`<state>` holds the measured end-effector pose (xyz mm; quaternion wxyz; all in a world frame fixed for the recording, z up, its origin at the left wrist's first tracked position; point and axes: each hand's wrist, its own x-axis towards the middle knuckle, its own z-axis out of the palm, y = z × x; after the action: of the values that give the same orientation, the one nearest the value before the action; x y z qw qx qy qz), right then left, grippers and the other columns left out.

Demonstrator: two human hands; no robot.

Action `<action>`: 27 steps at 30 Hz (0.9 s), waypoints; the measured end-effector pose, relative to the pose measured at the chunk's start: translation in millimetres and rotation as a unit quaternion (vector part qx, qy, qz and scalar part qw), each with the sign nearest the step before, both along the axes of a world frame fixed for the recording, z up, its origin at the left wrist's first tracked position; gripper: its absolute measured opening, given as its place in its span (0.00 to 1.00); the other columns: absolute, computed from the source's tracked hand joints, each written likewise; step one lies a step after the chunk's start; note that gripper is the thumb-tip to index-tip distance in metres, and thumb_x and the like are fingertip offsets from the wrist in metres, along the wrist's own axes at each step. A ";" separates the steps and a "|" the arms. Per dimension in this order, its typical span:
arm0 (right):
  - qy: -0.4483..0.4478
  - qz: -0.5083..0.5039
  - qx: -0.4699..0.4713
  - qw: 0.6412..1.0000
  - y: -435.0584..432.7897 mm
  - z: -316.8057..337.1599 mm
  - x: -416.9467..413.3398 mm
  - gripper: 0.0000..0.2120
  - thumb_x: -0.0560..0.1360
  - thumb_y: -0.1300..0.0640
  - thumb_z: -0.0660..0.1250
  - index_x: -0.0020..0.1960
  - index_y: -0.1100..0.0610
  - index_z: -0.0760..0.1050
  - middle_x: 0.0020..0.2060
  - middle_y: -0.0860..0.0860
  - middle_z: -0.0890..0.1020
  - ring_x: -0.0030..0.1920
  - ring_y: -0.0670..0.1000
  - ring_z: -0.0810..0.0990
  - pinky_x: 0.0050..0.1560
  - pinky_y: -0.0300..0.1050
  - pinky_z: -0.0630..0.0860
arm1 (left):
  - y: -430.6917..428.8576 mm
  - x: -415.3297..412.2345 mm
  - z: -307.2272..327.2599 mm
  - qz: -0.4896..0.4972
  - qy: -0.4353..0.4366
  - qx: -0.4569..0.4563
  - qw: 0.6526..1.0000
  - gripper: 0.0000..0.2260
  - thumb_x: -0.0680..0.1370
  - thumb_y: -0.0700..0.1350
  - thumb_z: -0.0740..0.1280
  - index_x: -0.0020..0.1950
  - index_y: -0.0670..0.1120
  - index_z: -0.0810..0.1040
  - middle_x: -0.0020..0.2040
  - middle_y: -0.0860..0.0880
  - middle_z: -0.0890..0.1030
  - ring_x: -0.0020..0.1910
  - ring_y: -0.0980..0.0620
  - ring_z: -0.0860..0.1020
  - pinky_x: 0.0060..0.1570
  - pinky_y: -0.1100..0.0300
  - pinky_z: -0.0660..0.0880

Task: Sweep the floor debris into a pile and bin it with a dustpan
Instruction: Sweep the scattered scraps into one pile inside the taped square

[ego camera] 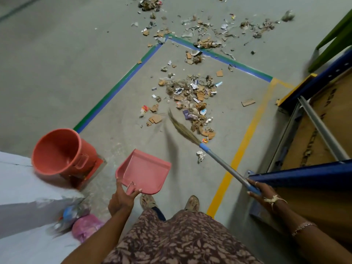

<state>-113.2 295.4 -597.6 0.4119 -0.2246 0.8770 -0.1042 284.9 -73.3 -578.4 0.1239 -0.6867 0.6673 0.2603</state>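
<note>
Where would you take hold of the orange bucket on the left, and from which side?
Probably by the small loop handle on the outer wall of the orange bucket, coming from the right, the dustpan side. The bucket leans with its open mouth toward the camera, so that handle faces up and looks unobstructed.

Glossy plastic dustpan (144, 171); matt concrete floor (57, 63).

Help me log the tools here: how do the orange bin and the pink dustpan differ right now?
The bin is orange, round and deep; the dustpan is pink, flat and shallow. The bin stands by itself with no hand on it; the dustpan is held by its handle in the left hand. Both look empty.
</note>
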 end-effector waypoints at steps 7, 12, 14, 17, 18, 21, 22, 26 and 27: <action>-0.015 0.168 0.144 0.975 11.5 -1.6 -15.9 0.27 0.77 0.52 0.69 0.74 0.44 0.68 0.63 0.49 0.78 0.60 0.49 0.78 0.60 0.43 0.75 | 13.9 -3.4 -9.3 -0.013 -0.001 0.010 1.000 0.49 0.68 0.70 0.74 0.82 0.57 0.54 0.57 0.36 0.82 0.56 0.34 0.81 0.51 0.47 0.76; -0.007 0.132 0.167 0.977 4.8 13.5 -29.1 0.15 0.78 0.51 0.68 0.63 0.41 0.75 0.56 0.48 0.80 0.52 0.47 0.80 0.57 0.48 0.79 | 18.3 0.8 -14.2 -0.007 0.006 0.025 1.000 0.51 0.67 0.71 0.74 0.82 0.56 0.54 0.58 0.35 0.82 0.57 0.34 0.81 0.51 0.46 0.77; 0.006 0.137 0.169 0.976 -0.7 16.5 -33.6 0.19 0.78 0.52 0.68 0.68 0.46 0.74 0.57 0.50 0.80 0.55 0.50 0.80 0.58 0.48 0.78 | 18.1 1.2 -13.1 -0.012 0.005 0.031 0.999 0.50 0.68 0.70 0.74 0.83 0.56 0.54 0.58 0.36 0.82 0.57 0.35 0.81 0.50 0.47 0.77; 0.047 0.124 0.162 0.978 -23.4 22.4 -32.6 0.24 0.78 0.54 0.68 0.73 0.50 0.69 0.62 0.55 0.79 0.61 0.56 0.79 0.60 0.49 0.75 | 14.2 2.1 -10.2 -0.023 0.009 0.038 0.999 0.49 0.69 0.69 0.73 0.83 0.55 0.53 0.60 0.37 0.82 0.58 0.35 0.81 0.51 0.48 0.76; 0.055 0.106 0.158 0.980 -31.9 24.9 -30.7 0.26 0.78 0.55 0.68 0.74 0.51 0.68 0.62 0.56 0.80 0.61 0.58 0.79 0.60 0.50 0.75 | 12.1 2.3 -9.8 -0.028 0.009 0.041 0.999 0.49 0.70 0.69 0.73 0.83 0.55 0.53 0.61 0.37 0.82 0.58 0.35 0.80 0.52 0.47 0.76; 0.076 0.035 0.136 0.987 -57.1 30.6 -24.2 0.25 0.79 0.56 0.67 0.75 0.56 0.67 0.62 0.60 0.79 0.61 0.61 0.78 0.59 0.52 0.75 | 1.9 1.8 -7.5 -0.037 0.015 0.043 0.998 0.49 0.70 0.69 0.73 0.83 0.55 0.52 0.61 0.38 0.82 0.59 0.36 0.80 0.52 0.48 0.76; 0.079 0.008 0.117 0.990 -63.3 34.6 -21.5 0.25 0.79 0.57 0.67 0.74 0.58 0.68 0.61 0.61 0.79 0.61 0.62 0.78 0.58 0.51 0.74 | -2.7 1.6 -6.5 -0.041 0.020 0.040 0.998 0.49 0.70 0.69 0.73 0.83 0.55 0.52 0.62 0.38 0.82 0.59 0.36 0.80 0.52 0.48 0.76; 0.076 -0.037 0.054 0.995 -63.6 46.8 -18.5 0.25 0.77 0.57 0.70 0.73 0.55 0.70 0.58 0.61 0.80 0.59 0.62 0.78 0.56 0.53 0.74 | -24.8 2.4 -3.9 -0.062 0.032 0.028 0.997 0.49 0.70 0.68 0.74 0.83 0.54 0.53 0.63 0.40 0.82 0.60 0.37 0.80 0.52 0.48 0.76; 0.077 -0.035 0.053 0.995 -59.6 49.8 -18.8 0.27 0.76 0.55 0.71 0.74 0.53 0.69 0.58 0.59 0.81 0.59 0.61 0.79 0.56 0.52 0.74 | -30.4 3.1 -3.4 -0.065 0.033 0.027 0.997 0.50 0.70 0.68 0.74 0.83 0.55 0.53 0.63 0.40 0.82 0.59 0.37 0.81 0.52 0.48 0.76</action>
<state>-132.0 235.8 -547.8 0.3509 -0.1783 0.9177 -0.0543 287.9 -103.8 -581.8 0.1368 -0.6293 0.7071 0.2921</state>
